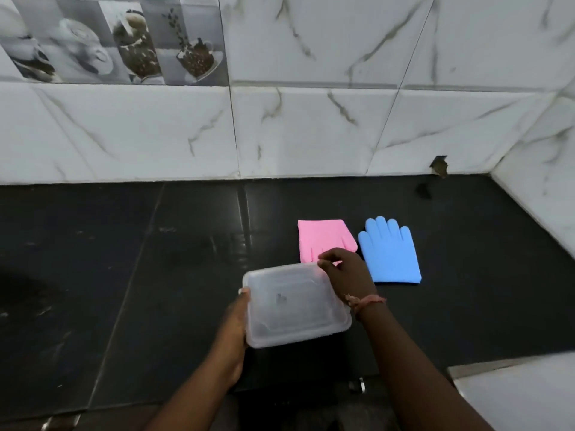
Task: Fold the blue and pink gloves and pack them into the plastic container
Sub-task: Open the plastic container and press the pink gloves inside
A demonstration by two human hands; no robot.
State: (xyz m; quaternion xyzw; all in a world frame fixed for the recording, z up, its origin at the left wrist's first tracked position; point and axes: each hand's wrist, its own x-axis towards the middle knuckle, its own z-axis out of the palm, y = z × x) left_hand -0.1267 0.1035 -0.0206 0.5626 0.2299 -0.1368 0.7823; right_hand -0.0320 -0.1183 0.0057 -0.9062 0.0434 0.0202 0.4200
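A clear plastic container (295, 303) with its lid on is held just above the black countertop, near the front edge. My left hand (236, 325) grips its left side. My right hand (345, 272) pinches the lid's far right corner. Behind the container lies the pink glove (320, 237), flat, its fingers pointing toward me and partly hidden by my right hand. To its right lies the blue glove (389, 253), flat, fingers pointing toward the wall.
The black countertop (155, 259) runs to a white marble-tiled wall (311, 129) at the back and on the right. A small broken hole with debris (438, 166) marks the wall's base. A white surface (522, 393) sits at the lower right.
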